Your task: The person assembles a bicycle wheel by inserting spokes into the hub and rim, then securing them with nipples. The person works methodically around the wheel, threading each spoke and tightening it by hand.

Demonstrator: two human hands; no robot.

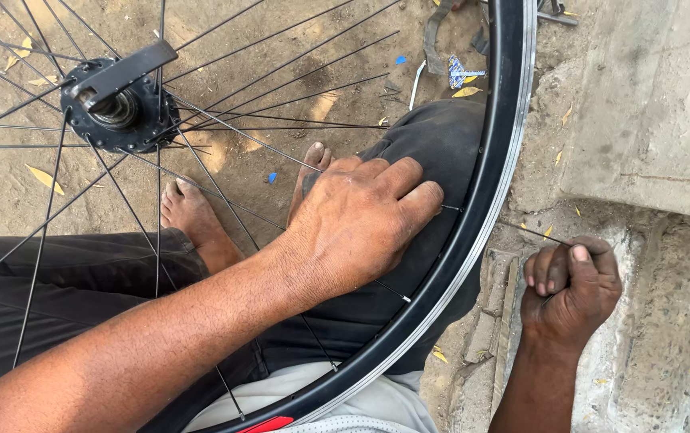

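Holding the black rim (485, 216) of the bike wheel, the left hand (357, 220) lies flat with its fingers spread near a spoke (225, 128). The right hand (571, 285) is closed tight on a thin tool (521, 228) just outside the rim, to the right. To do this well, I think the left hand should keep the wheel from wobbling while the tool turns slowly.

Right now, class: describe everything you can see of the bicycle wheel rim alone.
The rim is a glossy black hoop with a silvery outer edge, curving from top to bottom. Thin metal spokes run from it to a dark hub. The left hand presses against its inner side; the right hand, outside it, grips a thin tool.
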